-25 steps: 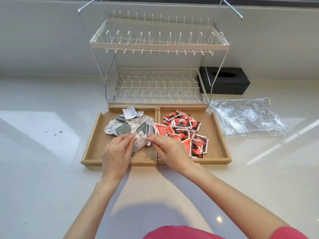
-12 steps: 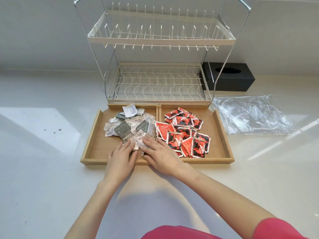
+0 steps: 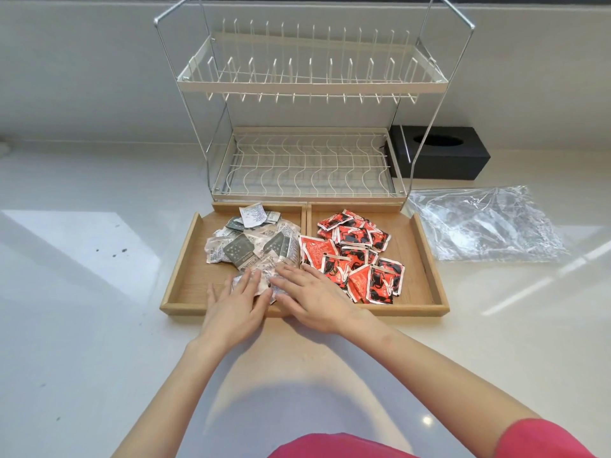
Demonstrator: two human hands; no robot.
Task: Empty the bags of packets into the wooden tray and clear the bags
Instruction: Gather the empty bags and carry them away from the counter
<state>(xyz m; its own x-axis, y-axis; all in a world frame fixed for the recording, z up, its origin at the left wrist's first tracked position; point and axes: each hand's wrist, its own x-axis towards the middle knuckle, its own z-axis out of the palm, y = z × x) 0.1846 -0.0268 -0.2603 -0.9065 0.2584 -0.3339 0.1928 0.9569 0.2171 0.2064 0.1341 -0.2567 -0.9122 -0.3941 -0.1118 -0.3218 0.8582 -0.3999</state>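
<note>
The wooden tray (image 3: pixel 178 259) sits on the white counter (image 3: pixel 82 292), in front of a wire dish rack (image 3: pixel 307 166). Its left part holds grey and white packets (image 3: pixel 251 246). Its right part holds red packets (image 3: pixel 353 252). The left hand (image 3: pixel 236 307) and right hand (image 3: pixel 317 299) lie flat with fingers spread on the grey packets. A clear bag (image 3: pixel 486 223) lies flat on the counter, right of the tray.

Head view, down onto near counter (image 3: pixel 99 325)
</note>
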